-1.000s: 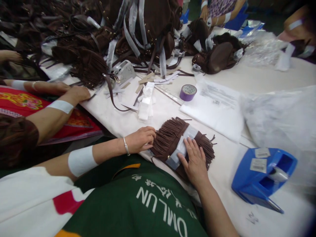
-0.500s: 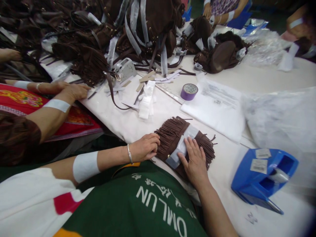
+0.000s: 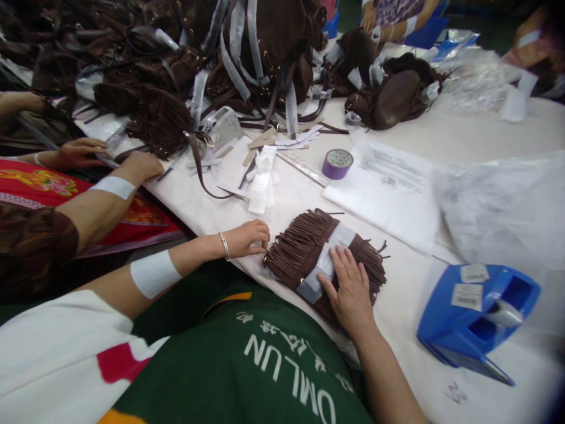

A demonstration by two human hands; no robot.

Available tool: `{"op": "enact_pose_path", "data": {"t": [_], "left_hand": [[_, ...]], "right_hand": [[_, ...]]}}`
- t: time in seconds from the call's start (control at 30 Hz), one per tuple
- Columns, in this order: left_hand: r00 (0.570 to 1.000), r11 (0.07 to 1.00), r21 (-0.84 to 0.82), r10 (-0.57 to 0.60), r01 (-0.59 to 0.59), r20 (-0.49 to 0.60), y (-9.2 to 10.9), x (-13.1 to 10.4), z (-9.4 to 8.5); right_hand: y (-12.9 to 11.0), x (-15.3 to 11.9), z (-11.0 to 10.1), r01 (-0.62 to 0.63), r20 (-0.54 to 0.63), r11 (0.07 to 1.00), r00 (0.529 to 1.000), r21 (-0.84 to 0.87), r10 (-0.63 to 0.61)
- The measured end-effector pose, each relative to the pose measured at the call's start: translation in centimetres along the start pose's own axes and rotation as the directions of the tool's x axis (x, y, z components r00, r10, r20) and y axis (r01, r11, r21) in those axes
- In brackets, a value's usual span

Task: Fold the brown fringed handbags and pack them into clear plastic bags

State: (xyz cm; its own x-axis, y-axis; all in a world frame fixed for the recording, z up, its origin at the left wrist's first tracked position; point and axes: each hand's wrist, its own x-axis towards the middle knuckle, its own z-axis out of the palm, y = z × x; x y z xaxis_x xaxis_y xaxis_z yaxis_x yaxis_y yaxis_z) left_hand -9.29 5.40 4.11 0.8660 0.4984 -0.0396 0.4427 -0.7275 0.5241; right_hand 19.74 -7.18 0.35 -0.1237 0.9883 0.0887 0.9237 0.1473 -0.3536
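A brown fringed bag (image 3: 304, 250) lies on the table in front of me, with a translucent whitish wrap (image 3: 314, 284) around its middle. My right hand (image 3: 348, 282) rests flat on that wrap, fingers spread and thumb out to the side. At the bag's left end, my left hand (image 3: 249, 238) is just off the fringe tips. Its fingers are loosely bent, with a gap to the thumb, and I see nothing held in them. A small gold-coloured stud shows beside the wrap.
To the right stands a blue tape dispenser (image 3: 477, 321). Beyond the bag are a purple tape roll (image 3: 337, 164), white plastic bags (image 3: 388, 194), and white strips (image 3: 262, 179). Brown bags (image 3: 273, 47) are heaped behind. A co-worker's hands (image 3: 141, 166) are at the left table edge.
My left hand has moved left, away from the bag, uncovering the fringe ends there. My right hand has stayed on the wrap. The co-worker's hands at left have moved apart.
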Motion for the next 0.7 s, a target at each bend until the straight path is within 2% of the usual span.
{"op": "enact_pose_path", "data": {"t": [0.2,0.3,0.37,0.43,0.5,0.6,0.7], "left_hand": [[1.000,1.000,0.016,0.015,-0.015,0.025,-0.8,0.9,-1.5],[0.996,0.996,0.092,0.029,-0.021,-0.082,0.1,3.5,-1.5],[0.981,0.982,0.179,0.091,-0.060,-0.171,1.1,6.0,-0.9],[0.968,0.958,0.264,0.163,-0.110,-0.189,2.2,8.4,0.0],[0.966,0.941,0.306,0.202,-0.146,-0.159,2.7,10.0,0.7],[0.968,0.961,0.240,0.181,-0.136,-0.175,2.2,9.9,1.0],[0.967,0.989,0.139,0.083,-0.050,-0.240,0.2,7.6,0.5]], "right_hand": [[-0.1,0.0,-0.2,-0.003,0.007,1.000,1.000,-0.007,0.003],[-0.1,0.0,-0.2,-0.002,0.011,1.000,1.000,-0.012,0.002],[-0.1,0.1,-0.1,0.002,0.009,1.000,1.000,-0.010,-0.001],[-0.1,0.1,-0.1,0.003,0.006,1.000,1.000,-0.005,-0.003],[-0.1,0.0,-0.2,0.000,0.003,1.000,1.000,0.004,0.000],[-0.2,0.1,-0.4,-0.007,0.006,1.000,1.000,0.020,0.006],[-0.3,0.4,-0.5,-0.009,0.015,0.999,1.000,0.043,0.008]]}}
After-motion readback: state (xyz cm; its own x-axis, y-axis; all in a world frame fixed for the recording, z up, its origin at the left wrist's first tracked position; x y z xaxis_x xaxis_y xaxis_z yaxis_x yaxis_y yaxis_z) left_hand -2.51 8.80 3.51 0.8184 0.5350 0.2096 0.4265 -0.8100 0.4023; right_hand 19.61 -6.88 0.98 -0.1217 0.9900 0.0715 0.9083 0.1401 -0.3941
